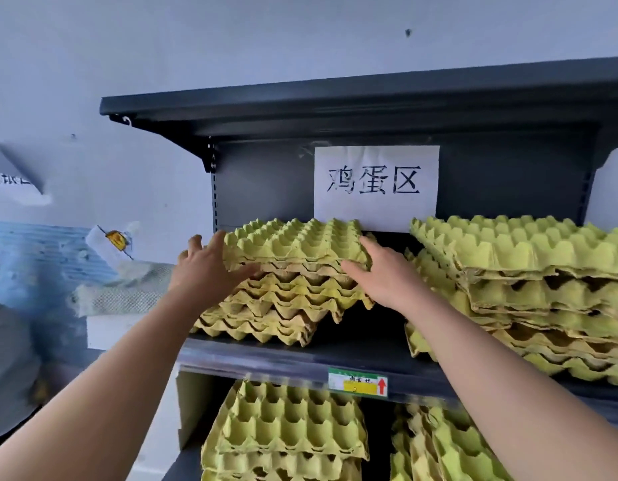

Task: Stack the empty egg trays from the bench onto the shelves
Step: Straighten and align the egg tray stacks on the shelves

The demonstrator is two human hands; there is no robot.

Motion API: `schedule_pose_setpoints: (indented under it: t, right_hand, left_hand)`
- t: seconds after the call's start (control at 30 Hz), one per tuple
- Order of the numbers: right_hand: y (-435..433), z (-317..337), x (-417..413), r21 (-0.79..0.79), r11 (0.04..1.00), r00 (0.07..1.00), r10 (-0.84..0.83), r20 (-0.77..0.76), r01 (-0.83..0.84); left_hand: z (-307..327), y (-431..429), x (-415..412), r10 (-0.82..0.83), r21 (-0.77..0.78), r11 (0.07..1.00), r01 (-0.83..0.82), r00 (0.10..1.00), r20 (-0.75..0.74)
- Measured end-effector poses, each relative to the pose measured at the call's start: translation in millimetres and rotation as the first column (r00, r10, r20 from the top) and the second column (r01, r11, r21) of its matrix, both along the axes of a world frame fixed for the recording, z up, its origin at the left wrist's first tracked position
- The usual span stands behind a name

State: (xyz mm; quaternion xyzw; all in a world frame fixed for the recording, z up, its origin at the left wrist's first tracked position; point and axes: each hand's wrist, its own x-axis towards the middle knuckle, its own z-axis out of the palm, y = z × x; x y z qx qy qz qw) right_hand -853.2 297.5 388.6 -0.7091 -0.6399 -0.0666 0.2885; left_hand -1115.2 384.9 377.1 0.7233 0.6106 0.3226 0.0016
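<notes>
A yellow-green egg tray (295, 243) lies on top of a stack of trays (283, 307) on the left of the dark middle shelf (300, 359). My left hand (207, 269) holds the top tray's left edge, thumb under its front rim and fingers up its side. My right hand (377, 272) holds the tray's right front corner, fingers along the side. The stack below looks uneven and tilted.
A taller stack of trays (529, 289) fills the shelf's right side. More trays (286, 428) stand on the shelf below. A paper sign (376, 187) hangs on the back panel under the top shelf (335, 102). A person (5, 341) is at the left edge.
</notes>
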Motion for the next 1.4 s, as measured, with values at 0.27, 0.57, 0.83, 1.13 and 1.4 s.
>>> schedule_pose_setpoints:
  t: [0.27,0.57,0.83,1.13,1.4]
  right_hand:
    - [23.5,-1.3,-6.3,0.046,0.999,0.988,0.004,-0.154,0.004]
    - [17.9,7.0,-14.4,0.194,0.981,0.95,0.074,-0.305,-0.014]
    - [2.2,7.3,15.8,0.186,0.982,0.939,0.083,-0.335,-0.02]
    - [6.6,-9.7,32.2,0.158,0.987,0.929,0.088,-0.359,-0.032]
    - [-0.5,-11.0,44.2,0.234,0.971,0.942,0.121,-0.312,-0.047]
  left_hand:
    - [-3.2,40.5,-21.0,-0.236,0.044,0.972,0.232,0.95,0.204]
    - [15.7,46.9,-24.4,-0.303,0.219,0.943,0.25,0.918,0.255]
    - [15.1,33.0,5.4,-0.29,0.274,0.931,0.239,0.943,0.165]
    - [4.8,33.2,14.6,-0.3,0.23,0.935,0.27,0.947,0.11]
    - [-4.1,24.8,28.5,-0.377,0.339,0.893,0.297,0.904,0.202]
